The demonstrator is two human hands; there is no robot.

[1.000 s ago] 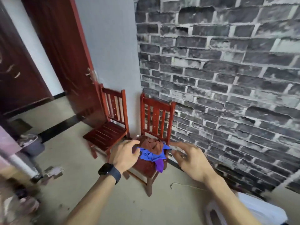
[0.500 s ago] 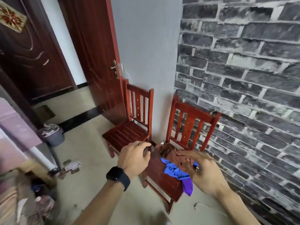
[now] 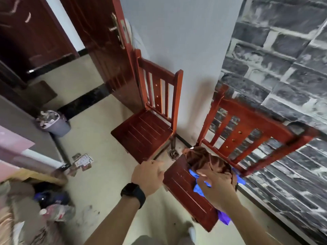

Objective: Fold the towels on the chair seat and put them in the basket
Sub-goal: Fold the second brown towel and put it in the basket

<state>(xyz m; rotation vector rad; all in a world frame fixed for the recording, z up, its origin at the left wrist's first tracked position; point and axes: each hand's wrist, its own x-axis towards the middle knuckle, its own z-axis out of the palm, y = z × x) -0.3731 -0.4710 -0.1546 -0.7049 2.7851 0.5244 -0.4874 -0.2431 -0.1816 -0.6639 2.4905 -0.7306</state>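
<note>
Fingers of the left hand [image 3: 147, 175] curl under beside the chair seat [image 3: 180, 188]; whether they hold anything I cannot tell. On the seat, the right hand [image 3: 216, 189] grips the crumpled brown towel [image 3: 203, 159] atop a blue towel [image 3: 197, 187]. Both look soft, light and floppy; corners suit best for taking hold. Blue mostly hidden; no basket shows.

The right hand [image 3: 218, 189] is closing on the brown towel [image 3: 205, 159] (left hand [image 3: 147, 175] is curling up beside the chair seat [image 3: 182, 193]).
</note>
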